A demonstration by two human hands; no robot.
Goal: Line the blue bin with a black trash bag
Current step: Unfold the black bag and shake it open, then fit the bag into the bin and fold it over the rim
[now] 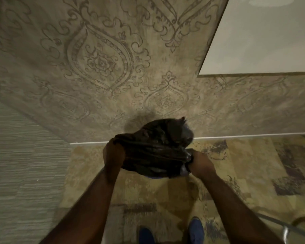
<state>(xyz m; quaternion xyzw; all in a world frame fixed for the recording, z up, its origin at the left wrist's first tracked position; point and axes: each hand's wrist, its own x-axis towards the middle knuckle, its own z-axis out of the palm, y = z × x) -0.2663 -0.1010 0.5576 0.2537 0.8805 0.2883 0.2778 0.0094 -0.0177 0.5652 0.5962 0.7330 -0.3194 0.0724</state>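
Observation:
A crumpled black trash bag is stretched between both of my hands, low against the patterned wall. My left hand grips its left edge and my right hand grips its right edge. A thin sliver of the blue bin shows under the bag's near edge, and a bluish-grey patch at the bag's right side may be more of it. The bag covers the rest of the bin.
Patterned wallpaper fills the wall ahead, ending in a white baseboard. A white panel sits at the upper right. The patchy carpet lies below, with my blue shoes near the bottom edge.

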